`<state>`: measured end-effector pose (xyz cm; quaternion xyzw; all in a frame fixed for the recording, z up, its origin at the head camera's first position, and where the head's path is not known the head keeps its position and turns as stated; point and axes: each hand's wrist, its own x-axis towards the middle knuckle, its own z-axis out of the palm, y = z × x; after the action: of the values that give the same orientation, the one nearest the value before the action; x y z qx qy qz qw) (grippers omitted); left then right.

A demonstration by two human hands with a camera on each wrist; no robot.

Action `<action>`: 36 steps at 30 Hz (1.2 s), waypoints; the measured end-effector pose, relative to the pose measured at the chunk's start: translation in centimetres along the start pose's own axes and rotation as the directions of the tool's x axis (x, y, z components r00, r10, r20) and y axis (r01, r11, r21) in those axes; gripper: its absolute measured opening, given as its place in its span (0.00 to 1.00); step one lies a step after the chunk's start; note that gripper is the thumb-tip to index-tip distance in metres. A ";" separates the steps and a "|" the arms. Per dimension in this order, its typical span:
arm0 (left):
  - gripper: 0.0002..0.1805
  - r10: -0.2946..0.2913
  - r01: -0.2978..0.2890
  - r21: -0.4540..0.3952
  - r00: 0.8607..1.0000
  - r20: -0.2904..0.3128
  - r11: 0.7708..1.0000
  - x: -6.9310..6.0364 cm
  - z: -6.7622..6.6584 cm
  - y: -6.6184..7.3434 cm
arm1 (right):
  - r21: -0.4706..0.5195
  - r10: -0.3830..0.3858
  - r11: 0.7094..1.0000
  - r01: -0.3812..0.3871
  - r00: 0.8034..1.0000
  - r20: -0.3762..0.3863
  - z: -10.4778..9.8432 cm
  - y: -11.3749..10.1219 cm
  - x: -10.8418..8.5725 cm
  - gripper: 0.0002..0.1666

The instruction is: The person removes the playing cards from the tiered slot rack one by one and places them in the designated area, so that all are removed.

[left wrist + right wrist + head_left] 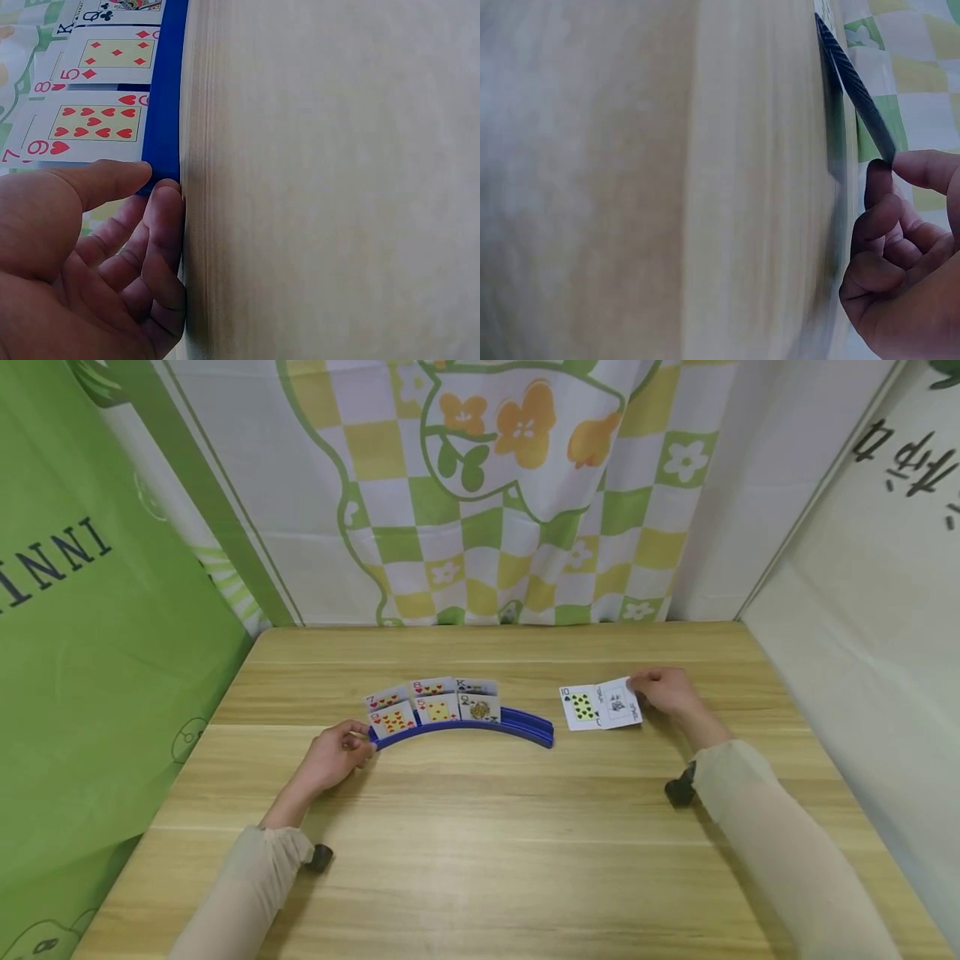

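My left hand pinches the left end of a curved blue card holder between thumb and fingers. Playing cards stand in the holder in two rows. The front row has a nine of hearts, a five of diamonds and a black queen; a seven, an eight and a king show behind. My right hand pinches the right edge of a joker card. In the right wrist view this joker is seen tilted, its dark back above the tabletop.
A black ten card lies face up against the joker's left side. The holder's right part bears no cards. All stands on a wood-grain table, with a patterned curtain behind and a green cloth on the left.
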<state>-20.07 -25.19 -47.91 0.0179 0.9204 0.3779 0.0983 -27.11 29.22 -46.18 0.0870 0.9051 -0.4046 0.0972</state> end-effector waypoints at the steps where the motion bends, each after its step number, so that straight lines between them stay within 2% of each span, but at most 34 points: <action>1: 0.20 0.000 0.000 -0.001 1.000 0.000 1.000 0.0 0.0 0.0 | -0.008 0.001 1.000 -0.001 1.000 0.002 0.0 0.1 0.1 0.25; 14: 0.20 0.004 -0.004 -0.001 1.000 0.005 1.000 0.0 -0.1 0.1 | -0.051 0.037 0.998 -0.037 0.999 -0.003 -0.2 0.4 0.0 0.26; 20: 0.19 0.005 -0.005 -0.001 1.000 0.000 1.000 0.0 0.0 0.0 | -0.027 0.054 0.998 -0.055 0.998 -0.009 -0.3 0.5 0.0 0.24; 36: 0.19 0.011 -0.010 0.015 1.000 -0.003 1.000 0.0 0.0 0.1 | 0.039 0.028 0.999 -0.029 0.999 0.016 -0.6 0.7 -0.4 0.24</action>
<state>-20.12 -25.16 -47.86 0.0229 0.9234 0.3713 0.0948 -26.63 30.10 -46.13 0.0987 0.8950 -0.4213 0.1081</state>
